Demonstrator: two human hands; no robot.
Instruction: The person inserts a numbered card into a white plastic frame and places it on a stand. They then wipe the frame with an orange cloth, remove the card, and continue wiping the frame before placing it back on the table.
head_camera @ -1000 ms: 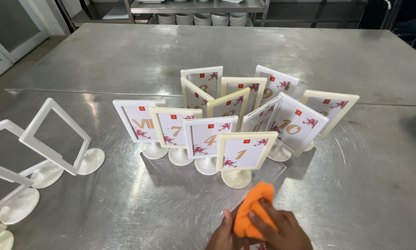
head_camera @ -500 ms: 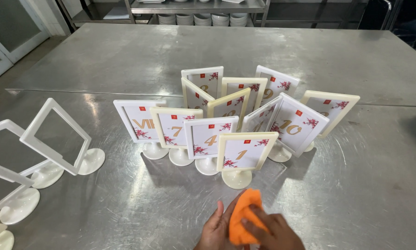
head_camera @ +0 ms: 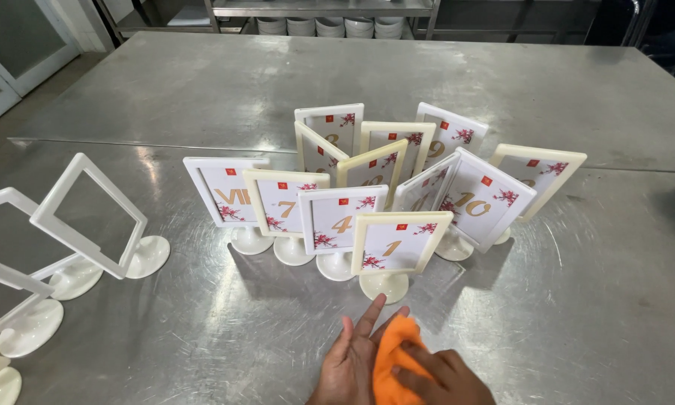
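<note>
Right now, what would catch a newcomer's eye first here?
A cluster of framed table-number stands fills the middle of the steel table. At the near edge, the left hand and right hand meet on an orange cloth. Empty white frames stand at left.

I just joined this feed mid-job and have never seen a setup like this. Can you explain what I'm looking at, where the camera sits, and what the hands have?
There is no machine here: a person works with two bare hands. The single picture comes from a camera on the person's head, looking down at a brushed steel table. Low in the picture, the left hand lies flat on the table, and the right hand presses a small orange cloth against it. Just beyond stands a cluster of cream-framed table signs on round feet, with gold figures and red blossom prints. To the left stand empty white frames on the same feet. Stacked bowls sit on a shelf behind the table.
</note>
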